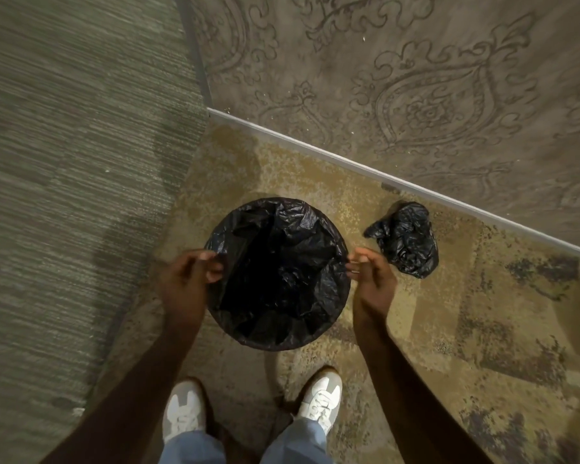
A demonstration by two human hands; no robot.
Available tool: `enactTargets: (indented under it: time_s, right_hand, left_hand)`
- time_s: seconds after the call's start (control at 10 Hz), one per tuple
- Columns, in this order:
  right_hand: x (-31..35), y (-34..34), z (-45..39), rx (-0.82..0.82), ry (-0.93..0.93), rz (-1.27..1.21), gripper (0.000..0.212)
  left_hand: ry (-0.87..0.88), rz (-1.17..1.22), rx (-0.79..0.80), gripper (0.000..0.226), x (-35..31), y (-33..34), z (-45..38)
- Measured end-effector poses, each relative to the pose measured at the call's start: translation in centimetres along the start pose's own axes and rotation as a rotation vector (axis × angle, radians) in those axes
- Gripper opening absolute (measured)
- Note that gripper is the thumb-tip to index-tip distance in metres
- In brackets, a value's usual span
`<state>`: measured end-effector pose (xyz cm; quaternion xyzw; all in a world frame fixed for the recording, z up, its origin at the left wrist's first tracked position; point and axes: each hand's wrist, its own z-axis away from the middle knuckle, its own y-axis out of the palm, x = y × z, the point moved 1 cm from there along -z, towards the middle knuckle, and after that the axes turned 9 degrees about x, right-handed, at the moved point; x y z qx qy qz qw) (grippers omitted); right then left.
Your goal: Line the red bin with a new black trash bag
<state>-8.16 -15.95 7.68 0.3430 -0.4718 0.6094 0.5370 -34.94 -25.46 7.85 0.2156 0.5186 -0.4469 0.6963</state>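
Bag: the black bag (278, 272) sits between the two hands, spread over the top of the round bin on the floor (449, 329).
Left hand: the left hand (188, 279) is at the bag's left edge, and its fingers pinch the plastic there.
Right hand: the right hand (370, 274) is at the bag's right edge. Its fingertips touch the plastic, but I cannot tell if they grip it.
Look of the bag: it is shiny, black and crinkly. It dips down dark in the middle and folds over the rim all the way around, so no red shows.
Other bag: a scrunched-up black bag (406, 239) lies on the floor just right of the bin, near the wall (416, 95).
Feet: two white shoes (320, 401) stand just below the bin.
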Motion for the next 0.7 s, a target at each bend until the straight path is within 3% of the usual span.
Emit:
enactTargets:
  time_s: [0.1, 0.2, 0.4, 0.5, 0.6, 0.7]
  right_hand:
    - [0.3, 4.7, 0.0, 0.399, 0.224, 0.087, 0.022]
    - [-1.0, 8.3, -1.0, 0.666, 0.472, 0.312, 0.048]
    - [-2.6, 7.8, -5.0, 0.416, 0.516, 0.443, 0.061]
    - [-3.0, 7.9, -4.4, 0.446, 0.492, 0.455, 0.059]
    - [-2.9, 8.0, -2.7, 0.455, 0.365, 0.502, 0.046]
    - [-1.9, 7.8, -0.5, 0.409, 0.161, 0.7, 0.045]
  left_hand:
    - [-0.099, 0.08, 0.304, 0.022, -1.5, 4.5, -0.6]
    - [-0.324, 0.084, 0.4, 0.043, -0.8, 6.7, -1.8]
    - [-0.37, 0.029, 0.245, 0.045, 2.9, 5.6, -3.9]
    - [-0.307, -0.054, 0.313, 0.049, 3.6, 5.6, -3.5]
    - [-0.098, -0.275, 0.375, 0.056, 3.3, 6.1, -2.7]
    - [0.228, -0.621, 0.29, 0.059, 2.3, 6.5, -2.1]
